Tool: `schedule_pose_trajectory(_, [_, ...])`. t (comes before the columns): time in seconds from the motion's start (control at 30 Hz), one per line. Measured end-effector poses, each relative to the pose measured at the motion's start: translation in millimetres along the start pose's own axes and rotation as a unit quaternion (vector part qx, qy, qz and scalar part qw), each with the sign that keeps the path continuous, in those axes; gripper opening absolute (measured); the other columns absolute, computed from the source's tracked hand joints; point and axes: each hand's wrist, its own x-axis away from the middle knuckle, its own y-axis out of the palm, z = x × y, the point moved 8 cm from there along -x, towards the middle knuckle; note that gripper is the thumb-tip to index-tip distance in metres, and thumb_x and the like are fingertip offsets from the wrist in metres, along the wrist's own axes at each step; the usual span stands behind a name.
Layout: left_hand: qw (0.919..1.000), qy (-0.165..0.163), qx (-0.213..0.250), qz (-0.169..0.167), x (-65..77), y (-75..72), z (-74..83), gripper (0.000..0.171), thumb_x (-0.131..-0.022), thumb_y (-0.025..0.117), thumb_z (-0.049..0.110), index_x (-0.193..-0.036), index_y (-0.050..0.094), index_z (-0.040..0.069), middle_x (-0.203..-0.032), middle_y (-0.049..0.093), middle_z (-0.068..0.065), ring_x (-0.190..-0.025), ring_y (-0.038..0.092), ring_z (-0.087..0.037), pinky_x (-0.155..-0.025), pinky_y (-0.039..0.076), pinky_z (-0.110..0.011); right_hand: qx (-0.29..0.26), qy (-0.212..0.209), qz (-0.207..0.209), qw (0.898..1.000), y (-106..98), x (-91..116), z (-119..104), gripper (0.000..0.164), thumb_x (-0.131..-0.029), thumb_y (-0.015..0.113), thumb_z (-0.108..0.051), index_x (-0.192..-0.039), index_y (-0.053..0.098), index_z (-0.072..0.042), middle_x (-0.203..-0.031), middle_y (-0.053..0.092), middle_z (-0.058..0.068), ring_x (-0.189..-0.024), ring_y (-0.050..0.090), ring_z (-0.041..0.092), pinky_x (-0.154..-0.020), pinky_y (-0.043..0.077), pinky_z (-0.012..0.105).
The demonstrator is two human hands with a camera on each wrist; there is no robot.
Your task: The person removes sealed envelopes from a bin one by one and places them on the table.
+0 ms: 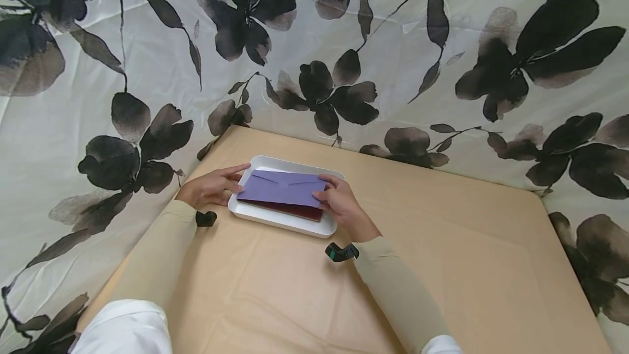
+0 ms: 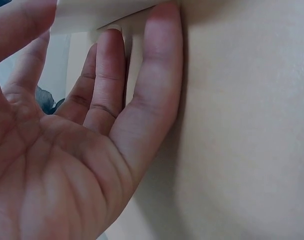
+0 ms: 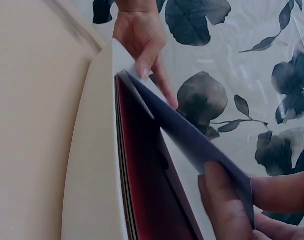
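Observation:
A purple envelope (image 1: 282,190), flap side up, lies tilted over a white tray (image 1: 275,227) in the head view. My right hand (image 1: 344,206) pinches its right end between thumb and fingers, lifting that end. Beneath it shows a dark red envelope (image 3: 141,165), on top of several thin edges stacked in the tray, as the right wrist view reveals. My left hand (image 1: 208,187) holds the tray's left end, thumb over the rim by the purple envelope's left corner. In the left wrist view its fingers (image 2: 159,65) reach to the tray's underside.
The tray stands on a table with a tan cover (image 1: 442,245), near its far left corner. A white curtain with dark flowers (image 1: 324,97) hangs behind the table and along its left side. A dark wrist device (image 1: 342,252) sits at the right wrist.

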Motion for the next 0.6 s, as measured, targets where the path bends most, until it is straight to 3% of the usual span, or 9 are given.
schedule_pose_trajectory(0.07, [0.9999,0.006,-0.003,-0.008,-0.6,1.0,1.5,0.088,-0.101,0.066,0.011,-0.167,0.017,0.039,-0.174,0.015,-0.015,-0.137,0.05,-0.03,-0.096,0.059,-0.041,-0.001,-0.009,0.009,1.0,-3.4,-0.8,-0.1,0.062,-0.095,0.06,0.012,-0.153,0.05,-0.008,-0.15,0.058,0.015,-0.099,0.066,0.016,-0.072,0.057,0.024])
schedule_pose_trajectory(0.13, [0.9999,0.009,-0.003,-0.012,0.4,0.9,1.7,0.087,-0.101,0.066,0.01,-0.167,0.016,0.038,-0.173,0.015,-0.015,-0.134,0.053,-0.028,-0.095,0.059,-0.041,0.0,-0.017,0.014,1.0,-4.8,-0.9,-0.4,0.063,-0.094,0.061,0.013,-0.152,0.051,-0.009,-0.15,0.059,0.016,-0.096,0.067,0.014,-0.065,0.055,0.022])
schedule_pose_trajectory(0.33, [0.9998,0.011,-0.006,-0.013,5.2,0.2,1.0,0.089,-0.101,0.066,0.011,-0.168,0.014,0.036,-0.174,0.012,-0.017,-0.133,0.053,-0.026,-0.096,0.059,-0.039,0.011,-0.028,0.027,0.999,-6.0,2.3,-3.6,0.066,-0.09,0.061,0.017,-0.151,0.054,-0.009,-0.151,0.06,0.015,-0.11,0.067,0.019,-0.071,0.059,0.022])
schedule_pose_trajectory(0.6, [0.9995,0.02,0.001,-0.024,2.0,2.5,2.4,0.09,-0.101,0.067,0.011,-0.168,0.013,0.035,-0.174,0.011,-0.019,-0.126,0.06,-0.023,-0.097,0.058,-0.042,0.003,-0.019,0.042,0.999,-14.8,3.8,-4.8,0.069,-0.086,0.061,0.022,-0.147,0.059,-0.01,-0.148,0.062,0.015,-0.099,0.068,0.016,-0.069,0.059,0.022])
